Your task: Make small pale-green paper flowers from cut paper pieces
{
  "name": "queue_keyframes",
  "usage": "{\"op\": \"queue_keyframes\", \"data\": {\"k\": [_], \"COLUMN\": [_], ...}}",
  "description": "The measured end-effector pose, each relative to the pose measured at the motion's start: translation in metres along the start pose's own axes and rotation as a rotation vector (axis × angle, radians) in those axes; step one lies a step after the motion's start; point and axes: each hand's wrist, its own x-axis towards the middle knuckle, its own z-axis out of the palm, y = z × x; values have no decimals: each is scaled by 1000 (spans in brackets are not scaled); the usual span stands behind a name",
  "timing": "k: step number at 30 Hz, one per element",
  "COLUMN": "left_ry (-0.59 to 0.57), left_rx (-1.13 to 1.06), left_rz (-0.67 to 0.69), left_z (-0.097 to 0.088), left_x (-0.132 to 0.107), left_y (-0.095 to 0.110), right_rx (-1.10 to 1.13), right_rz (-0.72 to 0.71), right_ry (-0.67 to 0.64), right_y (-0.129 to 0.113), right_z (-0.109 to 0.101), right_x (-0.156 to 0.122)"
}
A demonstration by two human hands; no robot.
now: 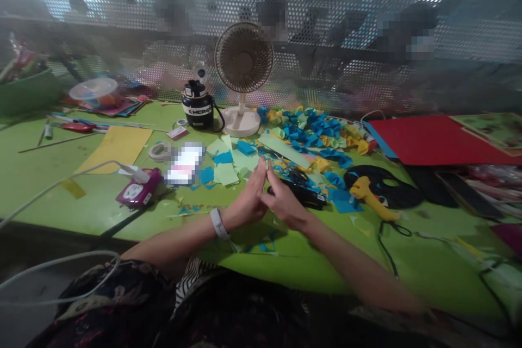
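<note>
My left hand [249, 198] and my right hand [283, 202] meet over the green table [49, 174], fingertips together. Between them they pinch a small pale green paper piece [266, 164], held upright. A white band sits on my left wrist. Just beyond the hands lie cut blue and light green paper squares [222, 166], a black stapler-like tool [302, 196] and scissors [297, 174]. Farther back is a heap of folded blue, green and yellow paper pieces [314, 130].
A small fan [243, 73] and a black jug [198, 106] stand at the back. A yellow glue gun [369, 193] lies right on black sheet; red paper [432, 138] far right. Yellow sheet [116, 147], tape roll [159, 150] and pink device [136, 190] with white cable lie left.
</note>
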Motion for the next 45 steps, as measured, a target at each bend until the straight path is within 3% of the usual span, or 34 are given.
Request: {"op": "queue_keyframes", "data": {"k": [5, 9, 13, 18, 22, 30, 41, 45], "left_ry": [124, 200, 201, 210, 219, 272, 250, 243], "left_rx": [-485, -717, -625, -380, -466, -715, -629, -632], "left_rz": [-406, -575, -526, -482, -533, -678, -655, -644], "left_z": [-9, -15, -21, -29, -31, -30, -34, -35], "left_x": [11, 18, 22, 23, 25, 29, 29, 29], "left_y": [-6, 3, 8, 10, 12, 14, 12, 13], "right_rx": [-211, -343, -283, -179, -112, -102, 322, 368], "right_rz": [221, 186, 158, 150, 152, 154, 260, 305], "right_ry": [142, 250, 303, 228, 216, 351, 210, 246], "right_y": [0, 5, 5, -3, -2, 7, 13, 15], "right_z": [-15, -18, -21, -28, -27, -23, -29, -28], "right_x": [6, 8, 8, 6, 5, 10, 17, 17]}}
